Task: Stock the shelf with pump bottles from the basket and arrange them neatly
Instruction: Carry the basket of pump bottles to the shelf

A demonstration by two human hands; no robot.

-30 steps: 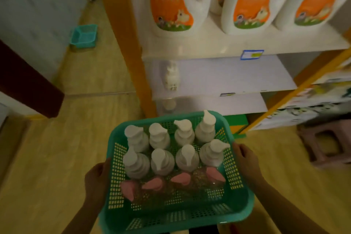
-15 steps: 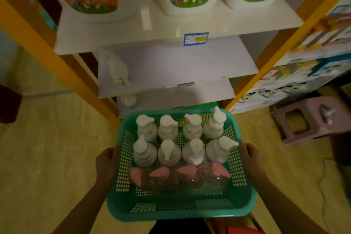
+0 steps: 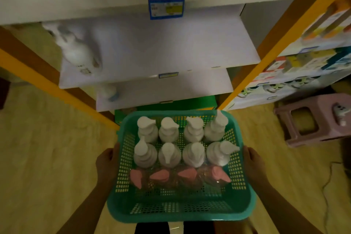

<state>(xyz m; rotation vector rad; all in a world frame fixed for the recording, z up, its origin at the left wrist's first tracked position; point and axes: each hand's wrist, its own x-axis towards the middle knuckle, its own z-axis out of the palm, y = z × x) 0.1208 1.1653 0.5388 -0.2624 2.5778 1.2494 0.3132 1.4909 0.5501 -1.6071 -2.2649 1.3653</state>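
Both hands, left (image 3: 106,163) and right (image 3: 253,163), still clasped the basket (image 3: 178,209) (pump bottles (image 3: 169,155) unmoved), now nearer the shelf (image 3: 161,47).

A teal perforated plastic basket (image 3: 180,209) is held in front of a white shelving unit with orange-yellow uprights (image 3: 152,47). The left hand (image 3: 107,163) grips its left wall and the right hand (image 3: 253,165) its right wall. Inside stand eight white pump bottles (image 3: 169,155) in two rows of four, and nearest the person a row of four clear bottles with pink pump heads (image 3: 185,175). One white pump bottle (image 3: 77,53) stands at the left of the middle shelf, another on the shelf below it. A pink plastic stool (image 3: 311,119) sits on the wooden floor at right.
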